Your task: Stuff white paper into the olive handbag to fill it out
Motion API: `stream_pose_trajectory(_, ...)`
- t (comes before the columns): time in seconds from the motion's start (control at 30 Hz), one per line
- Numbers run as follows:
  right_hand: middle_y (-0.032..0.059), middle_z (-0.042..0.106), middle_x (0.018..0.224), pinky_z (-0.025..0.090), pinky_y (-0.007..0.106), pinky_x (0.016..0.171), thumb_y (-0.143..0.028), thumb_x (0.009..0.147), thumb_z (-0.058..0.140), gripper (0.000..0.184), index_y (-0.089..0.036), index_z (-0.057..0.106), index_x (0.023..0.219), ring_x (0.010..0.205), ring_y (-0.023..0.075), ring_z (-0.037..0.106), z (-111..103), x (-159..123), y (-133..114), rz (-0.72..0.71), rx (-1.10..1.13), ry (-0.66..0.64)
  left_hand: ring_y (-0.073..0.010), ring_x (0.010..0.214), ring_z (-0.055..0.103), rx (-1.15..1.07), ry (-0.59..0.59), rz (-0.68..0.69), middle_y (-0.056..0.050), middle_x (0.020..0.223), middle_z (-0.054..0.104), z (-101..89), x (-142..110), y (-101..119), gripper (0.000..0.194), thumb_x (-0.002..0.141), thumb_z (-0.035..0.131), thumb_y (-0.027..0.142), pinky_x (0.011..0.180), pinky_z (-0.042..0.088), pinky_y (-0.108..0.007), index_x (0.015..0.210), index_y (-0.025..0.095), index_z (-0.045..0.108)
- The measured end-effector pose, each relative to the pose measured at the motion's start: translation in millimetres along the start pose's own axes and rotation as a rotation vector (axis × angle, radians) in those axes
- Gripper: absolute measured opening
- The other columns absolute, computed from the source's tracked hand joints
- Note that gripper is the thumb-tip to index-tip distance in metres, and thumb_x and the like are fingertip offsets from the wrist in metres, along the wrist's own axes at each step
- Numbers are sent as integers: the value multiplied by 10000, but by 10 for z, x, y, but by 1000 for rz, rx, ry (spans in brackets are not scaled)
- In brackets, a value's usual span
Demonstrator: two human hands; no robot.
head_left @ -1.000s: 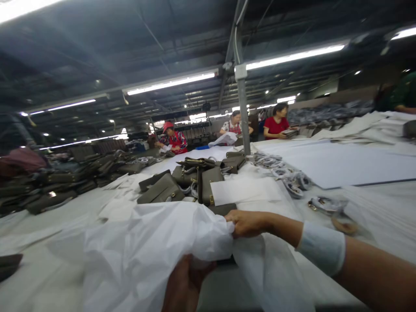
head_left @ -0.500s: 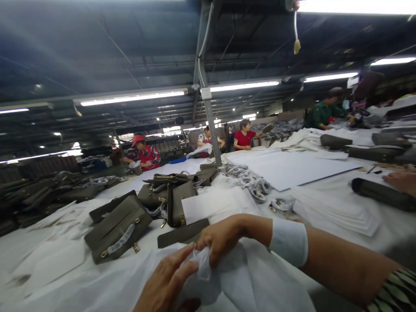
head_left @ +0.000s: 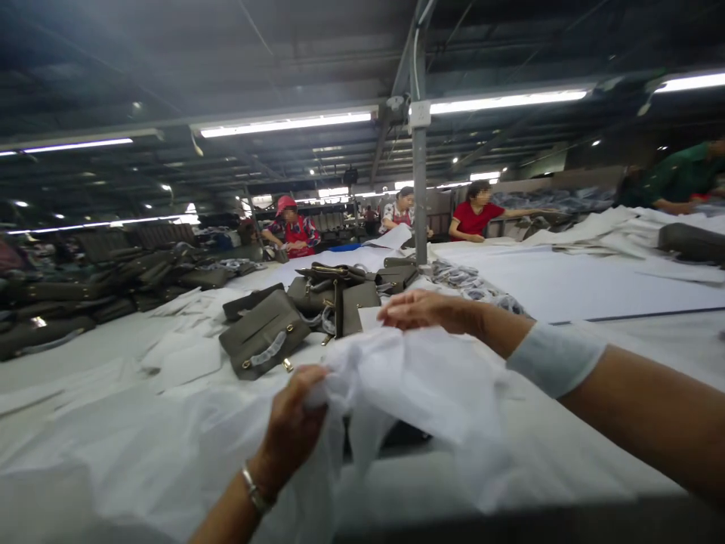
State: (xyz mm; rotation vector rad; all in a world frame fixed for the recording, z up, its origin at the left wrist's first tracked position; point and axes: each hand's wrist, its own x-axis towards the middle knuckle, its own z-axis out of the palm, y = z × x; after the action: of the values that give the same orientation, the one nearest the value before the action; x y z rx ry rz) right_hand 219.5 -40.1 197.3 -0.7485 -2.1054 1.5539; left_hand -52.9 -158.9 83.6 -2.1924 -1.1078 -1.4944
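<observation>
A thin white fabric bag (head_left: 430, 378) hangs lifted between my two hands over the white-covered table (head_left: 594, 438). My left hand (head_left: 294, 423) is closed in a pinch on its near edge; a bracelet shows on that wrist. My right hand (head_left: 427, 308) is higher and farther away, fingers curled over the bag's far edge, with a white band on the forearm. A dark object under the bag is mostly hidden. Just beyond lie olive-grey handbags (head_left: 266, 336) with gold fittings.
More olive handbags (head_left: 50, 310) are piled at the left. White sheets (head_left: 572, 283) and wrapped straps (head_left: 470, 281) lie beyond my right hand. A metal post (head_left: 420, 189) stands on the table. Other people in red (head_left: 473, 217) and green (head_left: 680, 175) work at the far side.
My hands have spread apart: the right hand rose and moved away, the left drew nearer, and the white bag opened out between them. The view swung back to the left.
</observation>
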Motion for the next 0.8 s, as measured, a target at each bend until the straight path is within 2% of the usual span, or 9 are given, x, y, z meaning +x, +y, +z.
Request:
stream_pose_trajectory(0.07, 107, 639, 1071, 493, 234, 696, -443, 857, 533, 368, -141, 623, 1047, 779, 133, 604, -214, 166, 96, -7, -224, 232, -182, 847, 633, 316, 172, -105, -38, 965, 639, -487, 121, -331, 266, 795, 597, 246, 719, 526, -270, 1051, 191, 548)
stream_pose_trajectory(0.1, 113, 649, 1043, 493, 250, 679, -429, 864, 503, 355, -139, 629, 1024, 757, 142, 606, -292, 234, 192, 54, -374, 257, -196, 818, 636, 454, 241, -178, -35, 975, 640, -753, 177, -493, 337, 774, 626, 301, 682, 527, -284, 1085, 197, 548)
stream_pose_trajectory(0.13, 113, 665, 979, 489, 264, 662, -407, 844, 513, 331, -133, 648, 972, 733, 156, 607, -337, 288, 313, 130, -522, 226, -218, 852, 634, 551, 245, -289, -35, 1037, 629, -1012, 228, -643, 394, 790, 605, 336, 715, 530, -325, 1160, 222, 527)
stream_pose_trajectory(0.2, 101, 679, 809, 474, 295, 656, -347, 747, 611, 243, -124, 683, 813, 711, 197, 610, -318, 368, 595, 241, -730, 97, -286, 929, 626, 662, 273, -382, -29, 1081, 621, -1442, 306, -886, 466, 746, 623, 410, 777, 531, -422, 1180, 264, 536)
stream_pose_trajectory(0.3, 94, 691, 801, 458, 326, 722, -330, 693, 656, 225, -135, 712, 789, 776, 238, 619, -73, 452, 959, 246, -795, -43, -341, 962, 614, 672, 242, -400, -43, 1109, 607, -1704, 353, -1090, 512, 682, 621, 438, 830, 514, -522, 1165, 281, 551)
stream_pose_trajectory(0.4, 88, 682, 1028, 451, 312, 792, -495, 773, 580, 446, -165, 682, 1056, 920, 239, 616, 219, 551, 1127, 204, -778, -154, -324, 1005, 596, 543, 117, -338, -68, 1135, 580, -1522, 342, -1161, 511, 671, 599, 358, 877, 506, -498, 1161, 241, 517)
stream_pose_trajectory(0.57, 175, 516, 1311, 401, 420, 940, -767, 567, 635, 1020, -142, 466, 1356, 1181, 362, 476, 409, 743, 1225, 218, -946, -230, -232, 998, 580, 313, -69, -283, -64, 1103, 581, -941, 401, -1186, 435, 701, 585, 266, 859, 498, -348, 1122, 199, 497)
stream_pose_trajectory(0.7, 170, 562, 1242, 437, 389, 883, -775, 553, 639, 1005, -107, 516, 1294, 1103, 337, 540, 385, 854, 1326, 345, -832, -332, -177, 873, 591, 218, -127, -279, -37, 1025, 598, -616, 551, -1165, 419, 695, 574, 238, 750, 494, -269, 1107, 192, 518)
stream_pose_trajectory(0.8, 132, 602, 1159, 454, 351, 794, -726, 490, 716, 942, -127, 560, 1201, 1022, 318, 574, 417, 866, 1314, 359, -830, -293, -173, 818, 607, 261, -229, -191, -35, 994, 623, -448, 630, -1110, 393, 713, 540, 208, 713, 496, -270, 1105, 194, 515)
